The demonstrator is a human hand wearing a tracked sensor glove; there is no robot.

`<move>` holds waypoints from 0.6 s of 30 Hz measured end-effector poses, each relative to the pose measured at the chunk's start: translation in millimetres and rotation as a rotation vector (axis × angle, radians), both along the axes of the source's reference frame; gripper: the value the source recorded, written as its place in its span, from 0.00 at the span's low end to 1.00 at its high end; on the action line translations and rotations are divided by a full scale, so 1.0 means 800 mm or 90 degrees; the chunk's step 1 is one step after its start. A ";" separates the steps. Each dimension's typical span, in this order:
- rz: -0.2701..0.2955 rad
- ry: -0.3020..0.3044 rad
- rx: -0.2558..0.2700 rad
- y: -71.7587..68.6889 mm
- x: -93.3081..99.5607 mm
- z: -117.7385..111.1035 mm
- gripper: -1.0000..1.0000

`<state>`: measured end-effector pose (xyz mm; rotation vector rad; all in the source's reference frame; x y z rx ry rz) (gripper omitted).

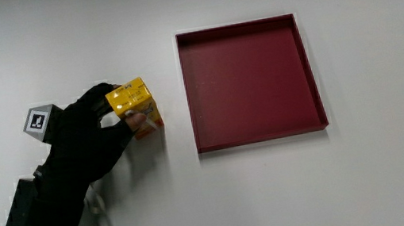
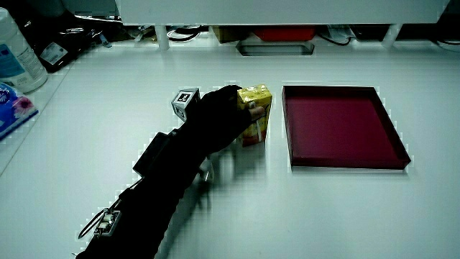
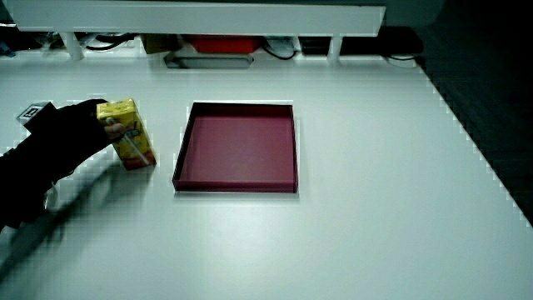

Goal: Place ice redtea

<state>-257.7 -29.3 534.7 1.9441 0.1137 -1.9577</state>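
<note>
Hand (image 1: 97, 133) grips yellow carton (image 1: 135, 107), upright on bench (image 1: 278, 190) beside red tray (image 1: 249, 82), not in it. Long axis vertical in both side views. Label print unreadable.

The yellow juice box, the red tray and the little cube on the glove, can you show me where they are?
Juice box (image 1: 133, 97): main view, on its yellow top face.
Tray (image 1: 249, 80): main view, on its bare red floor.
Cube (image 1: 39, 121): main view, on its patterned top face, on the back of the hand (image 1: 89, 138).
</note>
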 end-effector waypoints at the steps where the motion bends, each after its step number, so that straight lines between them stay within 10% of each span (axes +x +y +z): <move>1: 0.002 -0.001 0.000 0.000 0.000 0.000 0.32; 18: 0.026 -0.047 -0.012 0.055 -0.021 -0.023 0.00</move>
